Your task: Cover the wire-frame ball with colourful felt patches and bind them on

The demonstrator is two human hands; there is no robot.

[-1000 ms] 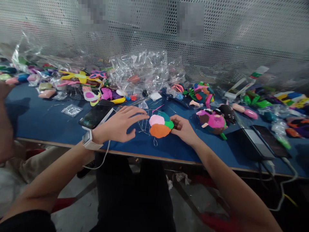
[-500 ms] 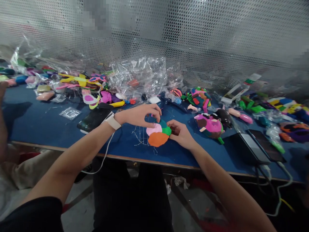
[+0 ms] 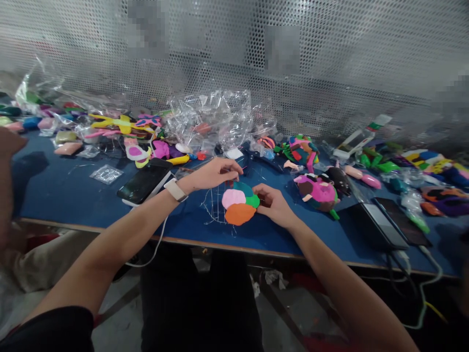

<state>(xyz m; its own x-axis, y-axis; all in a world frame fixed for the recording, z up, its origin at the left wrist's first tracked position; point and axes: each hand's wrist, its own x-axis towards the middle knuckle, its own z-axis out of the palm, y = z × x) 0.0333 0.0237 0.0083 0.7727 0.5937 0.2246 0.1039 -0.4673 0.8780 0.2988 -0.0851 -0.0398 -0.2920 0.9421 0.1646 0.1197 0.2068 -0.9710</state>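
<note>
A flat clay piece (image 3: 239, 205) of pink, orange, green and teal patches lies on the blue table (image 3: 66, 195), on a thin wire frame (image 3: 214, 208). My right hand (image 3: 273, 204) grips its right edge with curled fingers. My left hand (image 3: 216, 173), with a white watch on the wrist, hovers just behind the piece, its fingertips pinched together near the teal patch; what they hold is too small to make out.
A black phone (image 3: 144, 181) lies left of my hands. Crumpled clear plastic (image 3: 214, 117) sits behind. Coloured clay figures (image 3: 318, 188) and more clay pieces (image 3: 124, 124) are spread along the back. Two dark phones (image 3: 388, 222) with cables lie right. Another person's arm (image 3: 7, 166) is at far left.
My left hand has gone from spread open beside the clay piece to a pinch behind its top edge. My right hand has stayed on the piece.
</note>
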